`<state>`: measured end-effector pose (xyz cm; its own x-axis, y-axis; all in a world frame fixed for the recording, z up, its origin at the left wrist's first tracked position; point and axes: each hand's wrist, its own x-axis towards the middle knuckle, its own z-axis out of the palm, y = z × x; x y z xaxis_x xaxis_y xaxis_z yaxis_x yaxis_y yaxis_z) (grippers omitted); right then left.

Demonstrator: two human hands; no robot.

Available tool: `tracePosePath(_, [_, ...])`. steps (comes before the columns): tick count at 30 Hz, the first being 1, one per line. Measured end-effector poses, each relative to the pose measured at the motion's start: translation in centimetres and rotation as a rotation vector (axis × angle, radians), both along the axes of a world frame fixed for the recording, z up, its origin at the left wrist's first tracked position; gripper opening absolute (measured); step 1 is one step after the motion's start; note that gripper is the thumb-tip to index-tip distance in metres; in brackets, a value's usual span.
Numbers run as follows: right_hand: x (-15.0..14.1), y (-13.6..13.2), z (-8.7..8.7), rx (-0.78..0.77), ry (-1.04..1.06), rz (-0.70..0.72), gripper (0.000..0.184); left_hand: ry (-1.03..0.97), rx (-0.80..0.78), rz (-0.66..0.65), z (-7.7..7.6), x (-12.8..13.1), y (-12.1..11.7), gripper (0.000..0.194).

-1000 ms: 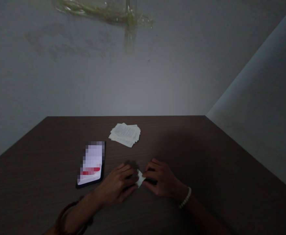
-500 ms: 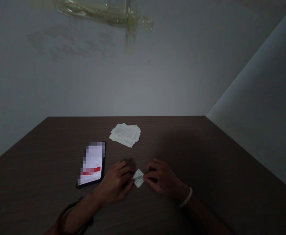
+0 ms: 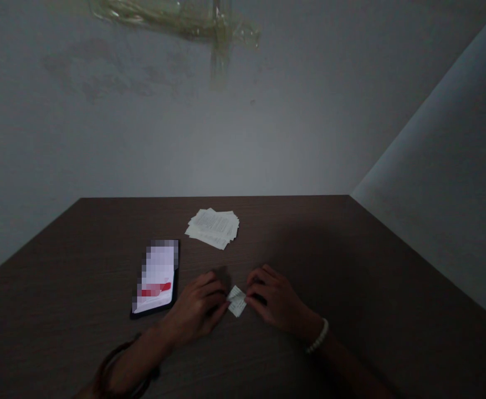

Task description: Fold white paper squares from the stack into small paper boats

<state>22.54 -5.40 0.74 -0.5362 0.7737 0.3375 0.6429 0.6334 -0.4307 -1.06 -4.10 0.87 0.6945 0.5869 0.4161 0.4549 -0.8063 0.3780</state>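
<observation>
A small folded piece of printed paper (image 3: pixel 236 302) lies on the dark table in front of me, turned so that its corners point left and right. At its left corner, my left hand (image 3: pixel 203 302) has thumb and fingertips drawn together on the edge. The right corner sits at the pinched thumb and forefinger of my right hand (image 3: pixel 274 296). The curled fingers hide both corners. Creases run across the middle of the paper.
Beyond my hands, a loose pile of printed paper sheets (image 3: pixel 213 227) rests on the brown table (image 3: pixel 309 233). A phone (image 3: pixel 155 277) with a lit screen lies left of my left hand. A wall (image 3: pixel 243 138) stands behind the table.
The raised fold across the middle of the paper now lies flatter, and the paper looks more like one flat square. My fingertips have shifted slightly at its corners.
</observation>
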Motion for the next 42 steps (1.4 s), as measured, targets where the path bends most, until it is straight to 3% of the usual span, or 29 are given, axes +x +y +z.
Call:
tracePosePath(6, [-0.5, -0.1, 0.2, -0.046, 0.005, -0.080, 0.002, 0.050, -0.069, 0.059, 0.5, 0.3, 0.1, 0.019])
tracePosePath(33, [-2.3, -0.4, 0.0, -0.101, 0.056, -0.322, 0.010, 0.012, -0.165, 0.312, -0.3, 0.8, 0.4, 0.018])
tracePosePath(42, [-2.2, -0.4, -0.1, -0.090, 0.068, -0.303, 0.005, 0.007, -0.086, 0.234, -0.4, 0.6, 0.1, 0.005])
